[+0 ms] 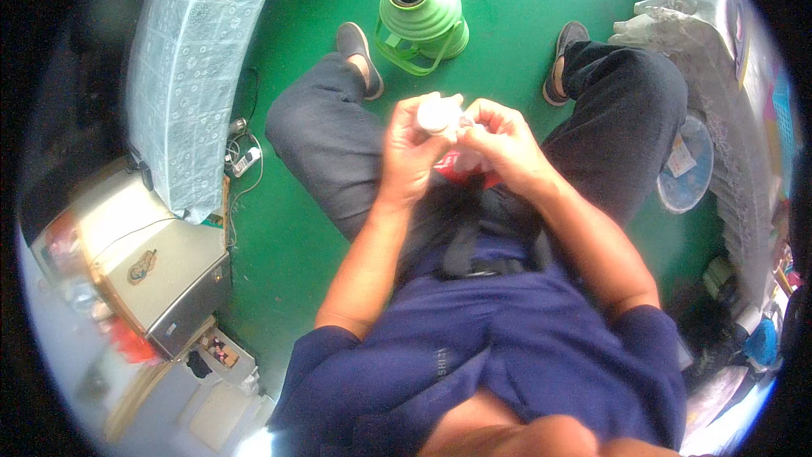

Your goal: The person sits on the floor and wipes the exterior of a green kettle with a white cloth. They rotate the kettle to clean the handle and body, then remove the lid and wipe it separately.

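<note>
My left hand (412, 146) grips a round white object (436, 116), perhaps a cap or stopper; glare hides its detail. Close beside it, my right hand (504, 146) pinches a small piece of crumpled, clear or whitish material (468, 124) between thumb and fingers. Below both hands, a red plastic wrapper or bag (451, 166) with white marks shows over my lap, partly covered. On the floor between my feet stands a light green thermos flask (426, 13), its round mouth uncovered and its handle hanging toward me.
At left are a cloth-covered piece of furniture (203, 44), a power strip (246, 162) with cables on the green floor and a metal-fronted cabinet (190, 304). A lace-edged cover (685, 25) hangs at right, near a round translucent container (688, 181) beside my leg.
</note>
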The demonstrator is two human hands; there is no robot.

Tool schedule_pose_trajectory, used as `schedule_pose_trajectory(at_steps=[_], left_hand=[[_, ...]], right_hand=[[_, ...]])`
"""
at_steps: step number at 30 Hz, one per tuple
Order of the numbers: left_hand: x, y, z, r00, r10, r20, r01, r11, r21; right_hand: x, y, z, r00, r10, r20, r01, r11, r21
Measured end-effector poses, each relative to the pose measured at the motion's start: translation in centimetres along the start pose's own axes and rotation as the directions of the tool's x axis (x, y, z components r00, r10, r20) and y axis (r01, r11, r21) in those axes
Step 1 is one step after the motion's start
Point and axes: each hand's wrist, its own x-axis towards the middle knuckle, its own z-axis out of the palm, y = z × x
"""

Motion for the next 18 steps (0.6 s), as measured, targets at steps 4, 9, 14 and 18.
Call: schedule_pose_trajectory(at_steps=[4,9,14,18], left_hand=[[0.4,0.2,0.2,1.000,0.005,0.024,-0.004,1.000,-0.012],[0.2,0.4,-0.7,0.994,-0.084,0.071,0.084,0.996,-0.003],[-0.3,0.4,-1.7,0.981,-0.123,0.149,0.128,0.991,-0.025],[-0.3,1.4,-0.2,0.972,-0.147,0.185,0.160,0.986,-0.055]], right_hand=[[-0.1,-0.2,0.2,0.999,-0.014,-0.041,0.012,0.999,-0.043],[0.1,0.7,-1.3,0.999,0.009,0.051,-0.011,0.999,0.032],[-0.1,0.1,-1.5,0.993,0.091,0.079,-0.095,0.994,0.048],[0.2,1.1,-2.4,0.992,0.052,0.115,-0.057,0.998,0.041]])
